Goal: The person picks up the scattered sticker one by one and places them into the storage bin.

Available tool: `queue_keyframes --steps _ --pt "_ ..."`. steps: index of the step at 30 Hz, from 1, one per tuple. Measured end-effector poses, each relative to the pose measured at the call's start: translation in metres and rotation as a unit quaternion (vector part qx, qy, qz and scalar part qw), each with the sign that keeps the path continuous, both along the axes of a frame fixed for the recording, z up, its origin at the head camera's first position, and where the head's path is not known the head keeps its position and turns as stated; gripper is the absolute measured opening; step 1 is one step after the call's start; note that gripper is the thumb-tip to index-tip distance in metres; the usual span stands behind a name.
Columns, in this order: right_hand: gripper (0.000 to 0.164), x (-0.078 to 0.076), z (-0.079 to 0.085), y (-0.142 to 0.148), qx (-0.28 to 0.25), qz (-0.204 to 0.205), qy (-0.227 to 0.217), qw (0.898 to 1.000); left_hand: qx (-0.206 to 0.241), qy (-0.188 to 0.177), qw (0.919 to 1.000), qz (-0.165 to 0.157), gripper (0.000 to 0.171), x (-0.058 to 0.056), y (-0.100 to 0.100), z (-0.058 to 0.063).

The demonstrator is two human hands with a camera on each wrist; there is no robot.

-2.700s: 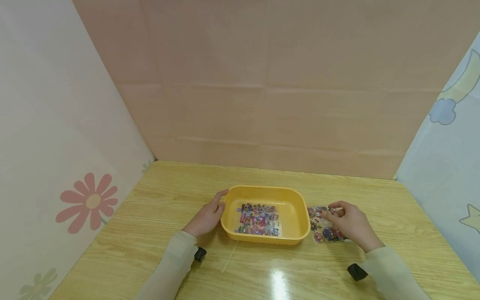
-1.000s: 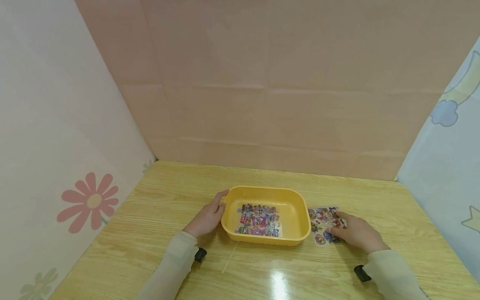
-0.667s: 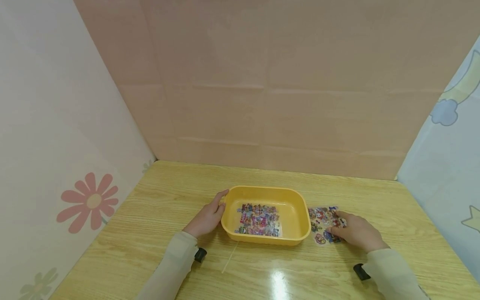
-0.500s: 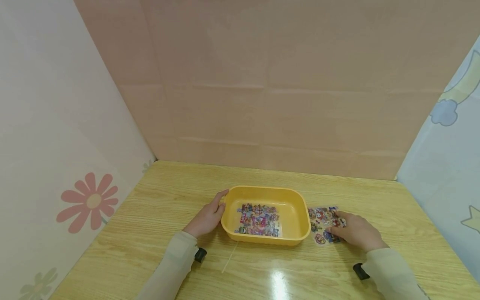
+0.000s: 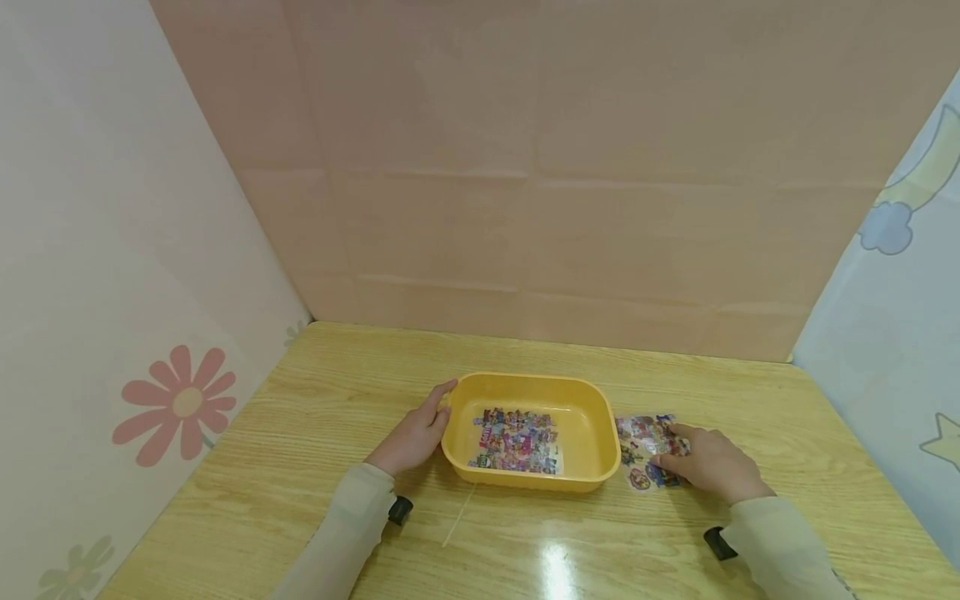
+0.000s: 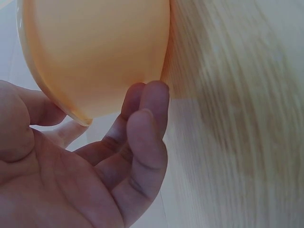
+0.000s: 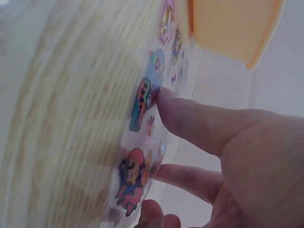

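Observation:
In the head view, my left hand (image 5: 411, 437) holds the left end of a yellow plastic basin (image 5: 591, 478). The left wrist view shows the thumb and index finger at the basin's rim (image 6: 52, 102), the other fingers curled against its outer wall. Inside the basin lies a colourful cartoon sticker sheet (image 5: 517, 442). Right of the basin, another clear sticker sheet (image 5: 637, 450) lies flat on the table. My right hand (image 5: 716, 465) rests on that sheet's right side, thumb and index fingertips spread apart on its surface. The part under the hand is hidden.
The wood-grain table (image 5: 360, 358) meets a plain tan backdrop (image 5: 525, 250) behind. A flowered panel (image 5: 75, 292) stands left and a pale blue panel (image 5: 900, 333) right. A thin pale stick (image 5: 459, 517) lies in front of the basin.
Since the oldest frame, my right hand has lowered onto the sticker sheet and shifted slightly right. Over the last second it has barely moved. Left hand and basin have stayed put.

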State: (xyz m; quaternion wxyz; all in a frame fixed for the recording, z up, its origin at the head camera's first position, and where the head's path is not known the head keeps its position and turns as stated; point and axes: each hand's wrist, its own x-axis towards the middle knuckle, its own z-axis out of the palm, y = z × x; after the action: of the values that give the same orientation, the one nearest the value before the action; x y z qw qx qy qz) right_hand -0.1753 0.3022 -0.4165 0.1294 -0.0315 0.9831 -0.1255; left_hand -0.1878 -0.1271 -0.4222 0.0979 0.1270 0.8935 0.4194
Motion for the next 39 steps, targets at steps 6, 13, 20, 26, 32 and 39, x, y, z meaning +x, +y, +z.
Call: queue_keyframes --steps 6,13,20,26,32,39 --pt "0.087 0.001 0.003 -0.002 0.006 -0.004 0.004 1.000 -0.005 0.004 1.0000 0.001 0.047 0.000 0.000 0.000" --pt "0.088 0.002 0.001 -0.002 -0.004 -0.012 -0.005 1.000 -0.009 0.009 0.9999 0.003 0.047 0.000 -0.001 0.000" --pt "0.086 0.003 -0.007 -0.003 -0.047 -0.019 0.007 0.999 -0.008 0.009 0.9999 0.002 0.046 -0.001 -0.001 0.000" --pt "0.096 0.004 -0.009 -0.004 -0.095 -0.047 -0.002 0.994 -0.008 0.006 0.9999 0.002 0.047 -0.002 -0.001 -0.001" --pt "0.102 0.002 -0.005 -0.002 -0.086 -0.068 0.000 0.994 -0.007 0.008 0.9999 0.004 0.046 -0.001 -0.001 -0.001" --pt "0.093 0.001 -0.001 0.002 -0.079 -0.086 -0.003 0.993 -0.010 0.003 0.9999 0.004 0.046 -0.002 -0.001 0.000"
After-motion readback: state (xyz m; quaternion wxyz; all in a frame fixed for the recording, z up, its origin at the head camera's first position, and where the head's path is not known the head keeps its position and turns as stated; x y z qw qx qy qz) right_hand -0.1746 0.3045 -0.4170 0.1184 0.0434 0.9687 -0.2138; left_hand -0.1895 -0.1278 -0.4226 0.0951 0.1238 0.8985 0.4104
